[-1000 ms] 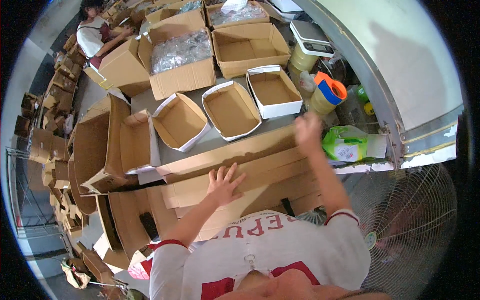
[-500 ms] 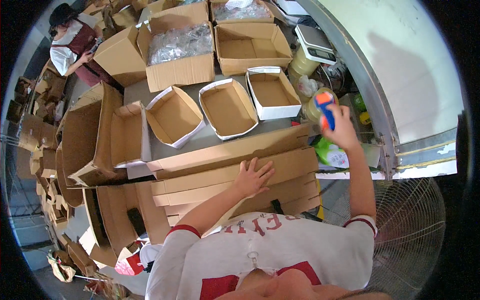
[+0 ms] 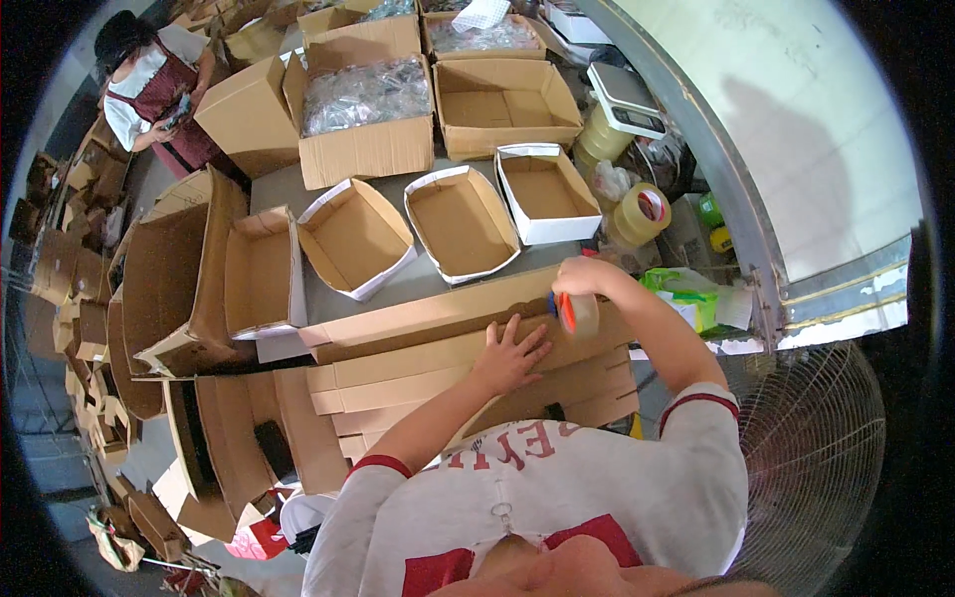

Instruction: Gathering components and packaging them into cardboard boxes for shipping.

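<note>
My left hand [image 3: 507, 360] lies with fingers spread on the long brown flaps of a cardboard box [image 3: 398, 385] right in front of me. In my right hand [image 3: 587, 277] is a blue and orange tape dispenser [image 3: 569, 312] with a roll of clear tape. It hangs over the right part of the same flaps; whether the tape touches the cardboard I cannot tell. My right fingers wrap round the dispenser and hide part of it. Beyond the flaps stand three open white-sided trays, the right one [image 3: 547, 194] nearest the tape rolls.
Open cartons stand at the left [image 3: 184, 269] and back; one carton [image 3: 366, 154] holds clear plastic pieces. At the right are large tape rolls [image 3: 639, 215], a scale [image 3: 627, 99] and a green bag [image 3: 686, 296]. A fan guard [image 3: 811, 458] is beside me. Another person [image 3: 159, 95] stands back left.
My right hand has brought the tape dispenser down and left, from near the tape rolls to over the box flaps. My left hand stays spread on the cardboard.
</note>
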Tool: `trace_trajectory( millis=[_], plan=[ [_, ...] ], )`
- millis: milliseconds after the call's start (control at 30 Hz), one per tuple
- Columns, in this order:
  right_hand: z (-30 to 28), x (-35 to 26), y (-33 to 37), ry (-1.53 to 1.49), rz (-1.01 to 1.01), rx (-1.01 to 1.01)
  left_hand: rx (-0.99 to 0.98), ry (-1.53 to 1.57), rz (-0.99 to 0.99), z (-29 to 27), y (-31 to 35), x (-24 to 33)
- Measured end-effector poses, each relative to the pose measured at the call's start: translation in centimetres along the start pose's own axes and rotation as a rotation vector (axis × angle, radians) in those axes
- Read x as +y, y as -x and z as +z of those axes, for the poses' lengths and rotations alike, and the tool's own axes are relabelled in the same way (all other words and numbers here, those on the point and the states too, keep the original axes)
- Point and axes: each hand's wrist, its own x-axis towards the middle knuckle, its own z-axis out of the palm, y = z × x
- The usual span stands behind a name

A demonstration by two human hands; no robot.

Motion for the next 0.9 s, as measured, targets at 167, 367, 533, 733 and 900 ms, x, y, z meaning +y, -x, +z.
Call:
trace_trajectory(
  millis=[167,367,533,733,900],
  plan=[
    [0.2,-0.1,-1.5,-0.073,0.121,-0.057,-0.035,0.007,-0.009,-1.0,-0.3,0.0],
    [3.2,-1.7,4.9,-0.28,0.108,0.267,-0.109,0.011,-0.03,-1.8,-0.5,0.5],
    [9.4,-5.3,14.5,-0.523,0.027,0.565,-0.076,-0.013,-0.035,-1.0,-0.8,0.0],
    [14.4,-7.1,19.6,-0.577,0.109,0.583,-0.121,-0.08,-0.019,-0.6,-0.4,0.7],
    [16.9,-5.7,18.7,-0.608,0.077,0.668,-0.212,-0.15,-0.017,-1.4,-1.5,0.9]
  ],
)
